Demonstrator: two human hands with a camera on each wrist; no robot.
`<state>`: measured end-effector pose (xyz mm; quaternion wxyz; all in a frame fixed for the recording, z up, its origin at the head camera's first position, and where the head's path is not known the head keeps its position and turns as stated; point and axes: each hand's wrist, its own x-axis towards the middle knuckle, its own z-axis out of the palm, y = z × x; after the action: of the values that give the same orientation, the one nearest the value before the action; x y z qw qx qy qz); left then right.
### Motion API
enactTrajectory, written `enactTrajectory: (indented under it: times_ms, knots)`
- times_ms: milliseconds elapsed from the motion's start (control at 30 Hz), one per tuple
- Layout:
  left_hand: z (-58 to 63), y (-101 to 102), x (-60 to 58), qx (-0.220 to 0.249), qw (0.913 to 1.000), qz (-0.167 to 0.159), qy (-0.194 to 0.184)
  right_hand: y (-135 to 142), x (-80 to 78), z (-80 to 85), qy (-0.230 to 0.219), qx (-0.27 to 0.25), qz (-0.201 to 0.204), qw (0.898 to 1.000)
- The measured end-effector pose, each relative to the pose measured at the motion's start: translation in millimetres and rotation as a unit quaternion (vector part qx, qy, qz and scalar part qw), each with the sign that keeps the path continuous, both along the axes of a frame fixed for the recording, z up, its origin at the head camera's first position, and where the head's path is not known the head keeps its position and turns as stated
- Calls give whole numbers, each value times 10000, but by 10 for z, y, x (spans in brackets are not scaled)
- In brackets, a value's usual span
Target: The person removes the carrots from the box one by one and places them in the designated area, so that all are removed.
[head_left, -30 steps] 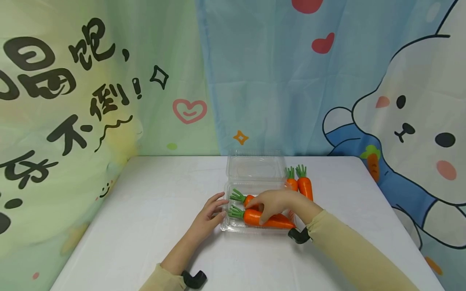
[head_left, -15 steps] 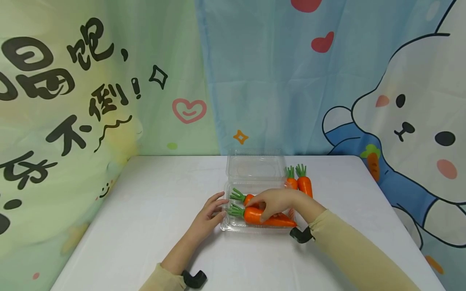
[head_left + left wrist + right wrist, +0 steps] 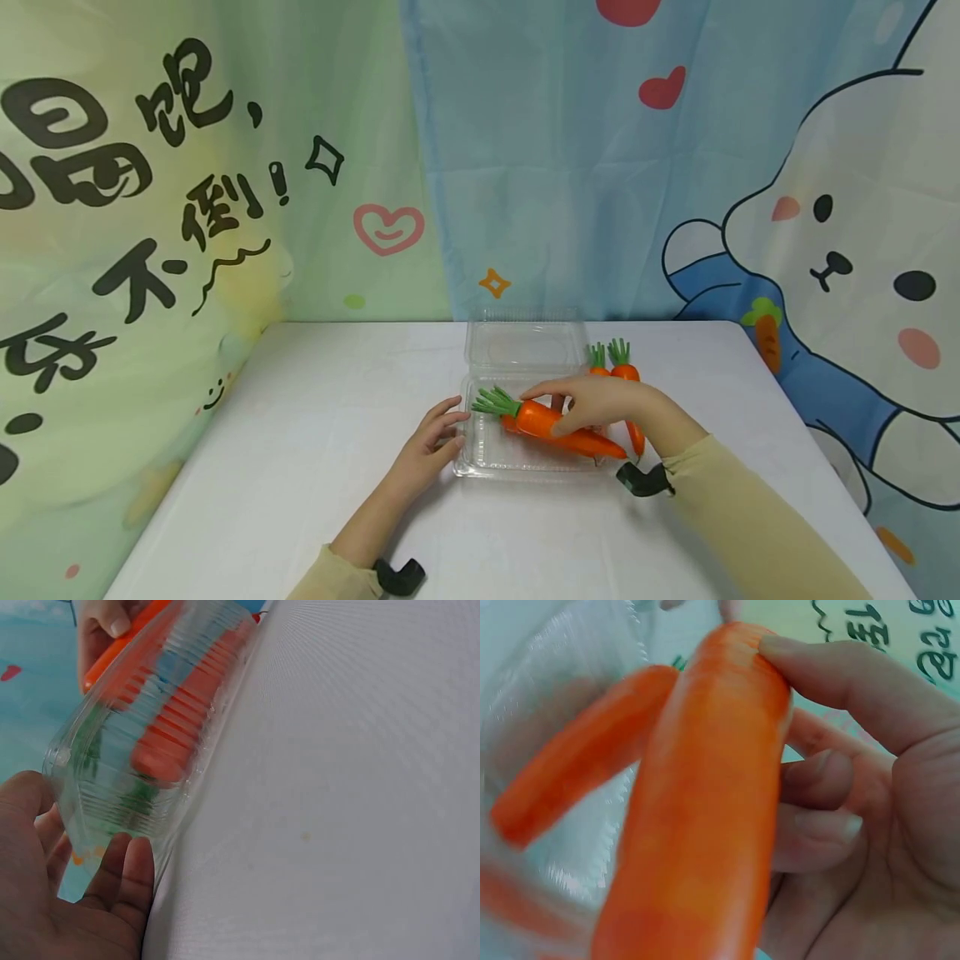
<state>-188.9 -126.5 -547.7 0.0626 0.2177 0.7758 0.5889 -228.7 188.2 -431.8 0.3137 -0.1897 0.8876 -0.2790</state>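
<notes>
My right hand [image 3: 611,398] pinches a toy carrot [image 3: 542,422] with a green top, over the clear plastic box [image 3: 487,463]. In the right wrist view this held carrot [image 3: 697,795] fills the middle, with the thumb and fingers on it. Another carrot [image 3: 592,750] lies in the box, mostly hidden beneath the held one in the head view. At the box's left side is my left hand [image 3: 426,450], its fingers spread loosely. The left wrist view shows those fingers [image 3: 135,870] against the clear wall.
Attached at the back, the box's clear lid [image 3: 525,343] lies flipped away. Two more carrots [image 3: 625,372] lie right of the box, partly behind my right hand. Everything stands on a white table [image 3: 337,400] before a printed cloth backdrop [image 3: 525,167].
My right hand has lifted the front carrot up from the box floor and moved it slightly back and right, over the other carrot. My left hand stays put.
</notes>
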Motion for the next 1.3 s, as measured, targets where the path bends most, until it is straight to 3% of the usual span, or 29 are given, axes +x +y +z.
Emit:
enactTrajectory:
  times_ms: [200,533,867,1300]
  knots:
    - [4,6,7,-13,10000,-16,42,295,-15,3,-55,-728,-598,9955]
    - [-4,3,0,-48,10000,-14,-33,831,21,-81,198,-1233,-1734,9769]
    - [-20,-4,-7,9,10000,-53,10,1341,46,-407,209,-1417,-2891,9465]
    - [5,-2,2,-34,9999,0,-128,1508,41,-685,20,-1401,-3578,9232]
